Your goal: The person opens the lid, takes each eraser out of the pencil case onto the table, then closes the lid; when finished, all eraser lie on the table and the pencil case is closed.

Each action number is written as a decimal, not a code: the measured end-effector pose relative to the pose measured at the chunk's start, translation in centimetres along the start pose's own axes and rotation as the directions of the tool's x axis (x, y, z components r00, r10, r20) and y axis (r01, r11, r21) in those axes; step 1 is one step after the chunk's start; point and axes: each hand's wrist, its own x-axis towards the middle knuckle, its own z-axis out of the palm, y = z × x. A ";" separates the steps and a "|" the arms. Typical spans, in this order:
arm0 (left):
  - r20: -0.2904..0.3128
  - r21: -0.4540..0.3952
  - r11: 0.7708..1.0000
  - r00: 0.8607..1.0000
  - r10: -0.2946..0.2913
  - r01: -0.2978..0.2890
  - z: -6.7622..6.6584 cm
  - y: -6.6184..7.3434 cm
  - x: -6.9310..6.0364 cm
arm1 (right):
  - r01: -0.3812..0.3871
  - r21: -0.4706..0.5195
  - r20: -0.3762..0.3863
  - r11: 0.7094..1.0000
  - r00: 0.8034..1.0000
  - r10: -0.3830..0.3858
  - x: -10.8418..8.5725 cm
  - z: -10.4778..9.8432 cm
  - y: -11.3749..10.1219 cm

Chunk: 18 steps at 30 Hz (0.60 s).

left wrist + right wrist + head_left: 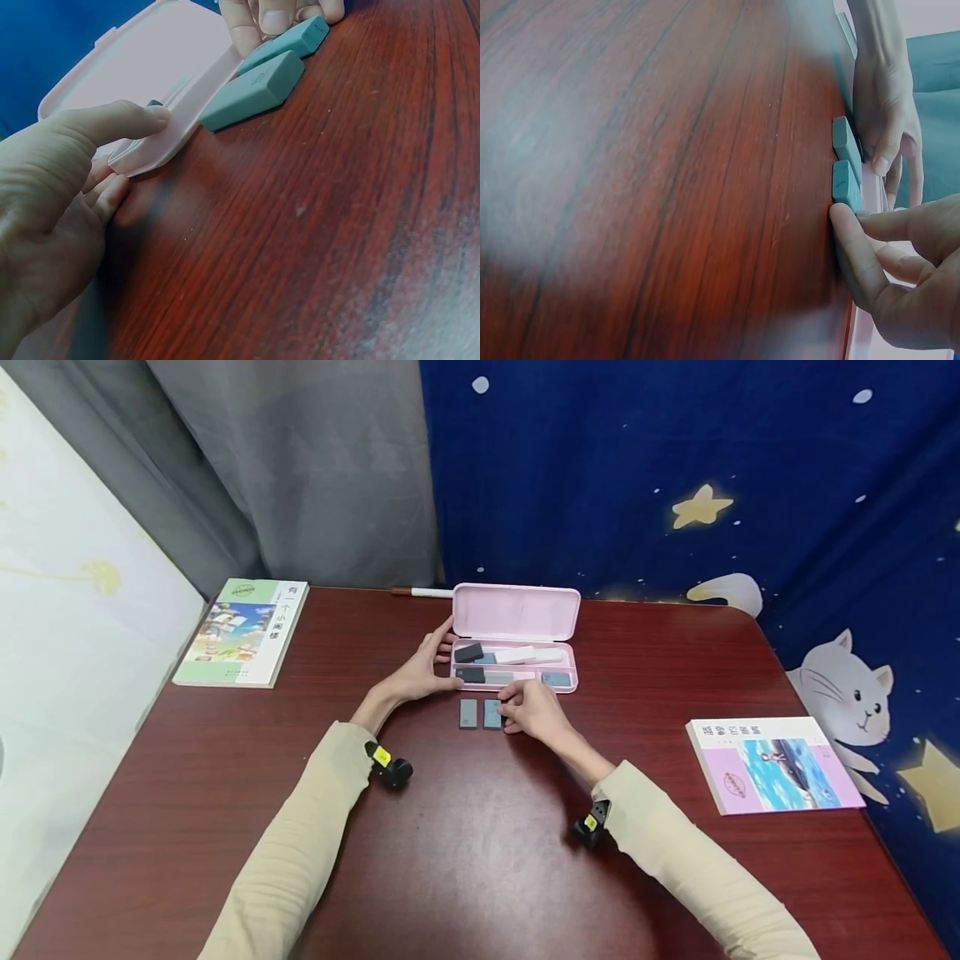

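Note:
A pink pencil case (516,692) lies with its lid raised, toward the back of the table. My left hand (422,672) grips its left end, the thumb at the front edge and the fingers round the side. Inside are dark grey erasers, white pieces and a blue-grey eraser (556,679) in the right compartment. Two more erasers lie side by side in front of the case: a grey-green eraser (253,91) and a blue-grey eraser (845,184). The curled fingertips of my right hand (536,712) pinch the blue-grey eraser's right end, partly hiding it.
A book (236,635) with a green cover lies at the left edge, and a pink-covered book (776,767) at the right. Behind the case's left end is a brown-and-white pen (422,592). Curtains (555,477) hang directly behind the table.

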 end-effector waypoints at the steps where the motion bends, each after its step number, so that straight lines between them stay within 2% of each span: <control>1: 0.000 0.001 1.000 1.000 0.000 0.000 0.0 0.0 0.0 | 0.001 0.010 0.002 1.000 1.000 -0.001 0.0 -0.1 0.1; 6: 0.003 -0.004 1.000 1.000 0.004 -0.004 -0.1 0.0 0.1 | 0.000 0.056 0.020 0.998 1.000 -0.001 0.1 -0.7 0.2; 13: 0.028 -0.056 0.998 0.999 0.027 -0.026 -0.4 3.2 -0.5 | -0.005 0.078 0.051 0.997 0.999 0.001 -0.1 -1.3 0.6; 18: 0.027 -0.024 0.999 0.999 0.022 -0.022 -0.3 3.1 -0.7 | 0.016 0.090 0.109 0.996 0.994 -0.025 -0.2 -2.6 0.8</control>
